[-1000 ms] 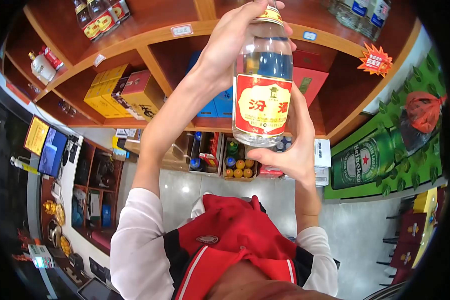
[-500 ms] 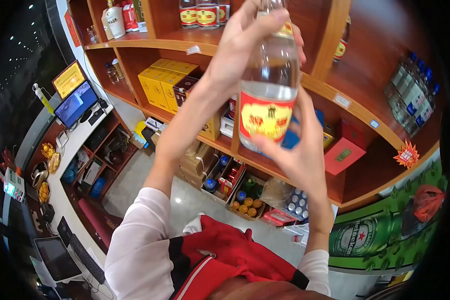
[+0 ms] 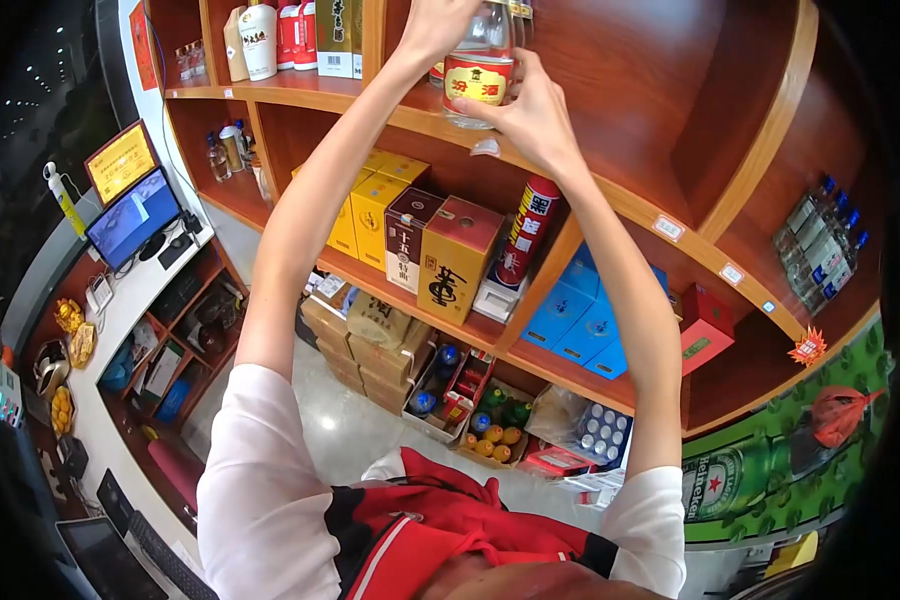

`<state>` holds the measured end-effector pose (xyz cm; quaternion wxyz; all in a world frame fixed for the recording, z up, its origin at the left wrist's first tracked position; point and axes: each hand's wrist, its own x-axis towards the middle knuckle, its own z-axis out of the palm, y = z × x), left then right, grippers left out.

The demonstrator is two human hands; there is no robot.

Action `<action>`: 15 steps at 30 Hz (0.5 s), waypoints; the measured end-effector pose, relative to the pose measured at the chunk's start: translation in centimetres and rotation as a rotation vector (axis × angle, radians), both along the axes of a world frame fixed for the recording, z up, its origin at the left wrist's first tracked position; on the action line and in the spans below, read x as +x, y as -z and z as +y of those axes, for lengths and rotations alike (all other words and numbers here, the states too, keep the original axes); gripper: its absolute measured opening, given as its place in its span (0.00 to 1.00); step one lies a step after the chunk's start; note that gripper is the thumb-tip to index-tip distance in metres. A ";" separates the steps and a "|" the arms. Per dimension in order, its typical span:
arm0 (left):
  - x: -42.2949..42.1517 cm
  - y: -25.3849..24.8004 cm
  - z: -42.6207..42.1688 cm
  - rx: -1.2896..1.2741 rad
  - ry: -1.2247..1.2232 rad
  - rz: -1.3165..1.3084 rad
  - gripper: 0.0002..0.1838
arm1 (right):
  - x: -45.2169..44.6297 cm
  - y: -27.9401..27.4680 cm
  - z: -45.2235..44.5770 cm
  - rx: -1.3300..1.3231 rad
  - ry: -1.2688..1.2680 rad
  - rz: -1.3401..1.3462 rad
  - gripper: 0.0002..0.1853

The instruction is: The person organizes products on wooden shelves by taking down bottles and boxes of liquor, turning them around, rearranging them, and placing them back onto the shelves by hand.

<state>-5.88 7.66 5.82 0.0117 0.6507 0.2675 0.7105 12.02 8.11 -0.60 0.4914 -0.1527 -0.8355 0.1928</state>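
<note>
A clear glass liquor bottle (image 3: pixel 477 84) with a red and yellow label stands upright at the upper shelf's front edge, between my two hands. My left hand (image 3: pixel 436 28) is closed at its neck, the fingertips partly cut off by the top of the view. Around the lower body curls my right hand (image 3: pixel 537 115), thumb at the label's bottom edge. Similar bottles (image 3: pixel 522 22) are partly hidden right behind it. Whether its base rests on the wooden shelf (image 3: pixel 610 90) I cannot tell.
Boxed liquor (image 3: pixel 452 260) and a red spray can (image 3: pixel 527 232) fill the shelf below. Blue boxes (image 3: pixel 575 312) stand to their right. Blue-capped bottles (image 3: pixel 820 245) occupy the right shelf. Cartons (image 3: pixel 355 345) sit on the floor; a counter (image 3: pixel 120 330) with a monitor (image 3: pixel 135 218) runs along the left.
Both hands have carried the bottle up and away from me, from close in front of the camera to the upper shelf beside the similar bottles. My arms are stretched further out.
</note>
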 end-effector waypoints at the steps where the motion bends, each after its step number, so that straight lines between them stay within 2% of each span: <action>1: -1.3 0.3 0.6 0.048 -0.114 0.038 0.20 | -1.1 0.1 0.4 0.015 0.025 -0.029 0.48; 6: -4.4 1.6 2.2 0.140 -0.278 -0.018 0.23 | -6.0 1.2 3.9 0.159 0.180 -0.050 0.49; 8: -4.1 1.5 1.4 0.054 -0.324 0.007 0.24 | -6.8 0.8 3.9 0.154 0.208 -0.073 0.50; 9: -4.4 1.5 2.0 0.088 -0.395 0.049 0.23 | -7.1 0.7 3.8 0.151 0.229 -0.087 0.51; 12: -4.6 1.9 2.7 0.155 -0.394 0.109 0.22 | -8.3 0.3 4.5 0.075 0.265 -0.170 0.52; 13: -4.4 2.0 2.1 0.057 -0.494 0.148 0.23 | -8.7 0.1 4.9 0.085 0.312 -0.217 0.54; 14: -4.2 2.4 1.7 0.059 -0.494 0.145 0.23 | -9.1 0.0 5.2 0.089 0.313 -0.218 0.54; 15: -4.1 2.9 1.7 0.169 -0.703 0.195 0.23 | -9.4 0.1 5.4 0.148 0.338 -0.213 0.53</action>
